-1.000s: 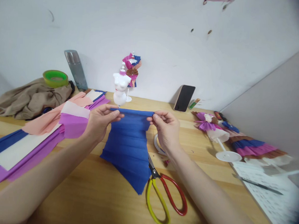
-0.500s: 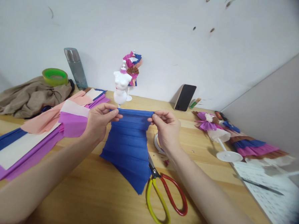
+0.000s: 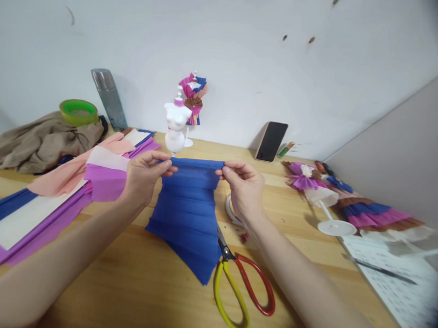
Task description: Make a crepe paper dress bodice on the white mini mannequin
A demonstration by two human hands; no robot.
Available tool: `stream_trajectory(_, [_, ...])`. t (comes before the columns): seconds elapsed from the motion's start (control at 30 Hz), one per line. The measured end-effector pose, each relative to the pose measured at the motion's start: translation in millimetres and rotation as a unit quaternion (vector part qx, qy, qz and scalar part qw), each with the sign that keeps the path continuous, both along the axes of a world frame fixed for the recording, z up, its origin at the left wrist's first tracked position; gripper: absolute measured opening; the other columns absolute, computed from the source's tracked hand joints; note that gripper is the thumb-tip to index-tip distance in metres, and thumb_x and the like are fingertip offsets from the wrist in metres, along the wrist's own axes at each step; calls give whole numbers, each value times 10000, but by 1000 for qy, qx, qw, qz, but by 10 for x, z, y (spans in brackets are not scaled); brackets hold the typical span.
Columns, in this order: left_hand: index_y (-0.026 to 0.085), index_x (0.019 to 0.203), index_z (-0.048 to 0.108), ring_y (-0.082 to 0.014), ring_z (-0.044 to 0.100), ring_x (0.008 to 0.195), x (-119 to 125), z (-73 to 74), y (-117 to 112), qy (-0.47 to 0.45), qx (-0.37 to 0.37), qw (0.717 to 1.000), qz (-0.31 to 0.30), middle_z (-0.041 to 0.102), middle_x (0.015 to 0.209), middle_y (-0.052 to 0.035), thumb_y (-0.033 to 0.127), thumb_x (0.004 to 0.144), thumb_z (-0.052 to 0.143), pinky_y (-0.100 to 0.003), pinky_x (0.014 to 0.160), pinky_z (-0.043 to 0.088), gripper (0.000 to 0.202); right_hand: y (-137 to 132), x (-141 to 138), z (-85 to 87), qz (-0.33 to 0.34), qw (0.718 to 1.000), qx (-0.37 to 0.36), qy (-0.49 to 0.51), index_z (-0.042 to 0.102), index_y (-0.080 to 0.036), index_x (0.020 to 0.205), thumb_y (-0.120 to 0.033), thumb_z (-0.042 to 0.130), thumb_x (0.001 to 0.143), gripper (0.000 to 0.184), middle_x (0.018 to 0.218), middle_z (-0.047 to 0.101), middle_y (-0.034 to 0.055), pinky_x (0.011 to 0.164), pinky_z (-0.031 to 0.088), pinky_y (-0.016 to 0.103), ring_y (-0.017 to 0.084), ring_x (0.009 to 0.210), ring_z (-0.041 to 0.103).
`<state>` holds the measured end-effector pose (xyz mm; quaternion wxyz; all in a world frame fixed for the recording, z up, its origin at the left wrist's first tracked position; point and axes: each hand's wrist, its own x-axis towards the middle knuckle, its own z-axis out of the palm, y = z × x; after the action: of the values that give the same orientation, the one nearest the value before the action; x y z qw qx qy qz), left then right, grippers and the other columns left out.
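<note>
A sheet of blue crepe paper (image 3: 189, 216) with crosswise creases hangs between my hands, its top edge folded over in a narrow band. My left hand (image 3: 147, 177) pinches the left end of that band, and my right hand (image 3: 242, 187) pinches the right end. Below the right hand lie scissors (image 3: 228, 255) with one yellow and one red handle, their blade tips hidden by the paper. Behind the paper's top edge stands a small white mannequin (image 3: 177, 120). A white tape roll (image 3: 231, 211) is partly covered by my right hand.
Pink, white, purple and blue paper sheets (image 3: 106, 182) lie at left, near a green tape roll (image 3: 78, 112) on brown cloth and a flask (image 3: 110, 99). A phone (image 3: 271, 141) leans on the wall. Paper-dressed mannequins (image 3: 313, 183) lie at right beside a pen (image 3: 385, 270).
The view has shifted very slightly. Both hands keep their pinch on the blue paper's folded edge, which has hardly moved.
</note>
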<state>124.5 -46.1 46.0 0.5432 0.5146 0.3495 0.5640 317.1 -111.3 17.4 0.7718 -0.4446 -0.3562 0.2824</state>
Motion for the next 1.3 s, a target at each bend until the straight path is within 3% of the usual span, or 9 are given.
stream_trajectory(0.47, [166, 791, 788, -152, 710, 581, -44, -81, 109, 96, 128, 985, 57, 742, 655, -13, 193, 665, 740, -249, 567, 593, 137, -31, -10, 19, -42, 997, 3, -57, 769, -221, 779, -206, 765, 667, 114, 714, 753, -7, 652, 572, 312, 162, 654, 717])
stream_trajectory(0.8, [165, 852, 790, -157, 723, 616, -70, -119, 128, 129, 155, 978, 59, 754, 689, -16, 187, 698, 720, -254, 612, 610, 170, -7, 17, -14, -59, 994, 13, -93, 772, -225, 811, -209, 739, 703, 114, 750, 757, -1, 692, 577, 328, 159, 668, 707])
stream_trajectory(1.03, [177, 827, 770, -149, 732, 645, -94, -142, 136, 155, 191, 967, 67, 749, 687, -5, 187, 750, 687, -236, 629, 607, 114, -12, 68, -109, -62, 981, 10, -182, 761, -237, 901, -229, 686, 808, 120, 856, 740, 12, 769, 566, 362, 175, 761, 709])
stream_trajectory(1.17, [174, 815, 748, -145, 732, 635, -92, -163, 149, 161, 179, 968, 69, 736, 661, 4, 187, 757, 675, -223, 613, 600, 94, -18, 89, -140, -74, 970, -9, -230, 741, -229, 888, -242, 655, 838, 101, 853, 729, 19, 786, 543, 368, 189, 791, 704])
stream_trajectory(1.3, [163, 772, 708, -147, 726, 606, -68, -171, 159, 142, 152, 976, 61, 710, 618, 9, 209, 744, 682, -217, 575, 587, 61, -12, 74, -126, -76, 974, -32, -210, 712, -218, 855, -259, 649, 820, 82, 778, 726, 10, 763, 538, 360, 188, 749, 696])
